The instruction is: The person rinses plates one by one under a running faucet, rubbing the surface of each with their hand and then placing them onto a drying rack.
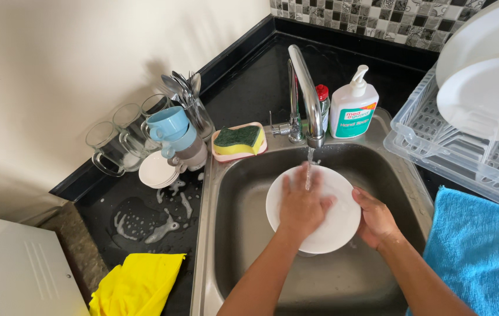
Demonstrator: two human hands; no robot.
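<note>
Holding a white plate [334,225] over the steel sink [343,275], under water running from the tap [307,96]. Left hand [302,205] lying flat on the plate's face, fingers spread, grip wide and closing on nothing. Right hand [375,219] clasping the plate's right rim, grip holding the plate. Sitting behind the sink: a green-and-yellow sponge [238,140] in a pink tray, a white pump bottle [353,105]. Stacked on the dark tabletop [243,88] at left: blue cups [170,129], glass mugs [109,143]. Lying nearby: a yellow cloth [138,284], a blue towel [477,257].
</note>
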